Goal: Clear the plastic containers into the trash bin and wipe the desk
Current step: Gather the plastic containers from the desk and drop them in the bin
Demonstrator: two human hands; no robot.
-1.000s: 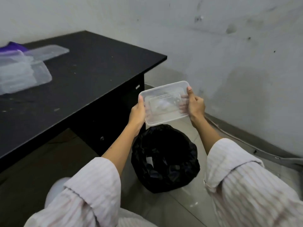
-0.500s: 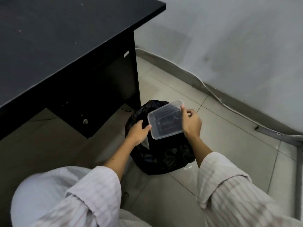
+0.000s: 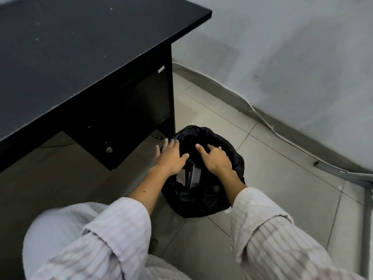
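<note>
We're looking down into what reads as a plain office corner. There's a black desk with a flat laminate top, and under it a drawer unit with a small round lock, typical office furniture. Beside its leg stands a trash bin lined with a black bag. The floor is pale tile, the wall bare, grey and scuffed, and a cable runs along the skirting. We see no home furnishings here.
</note>
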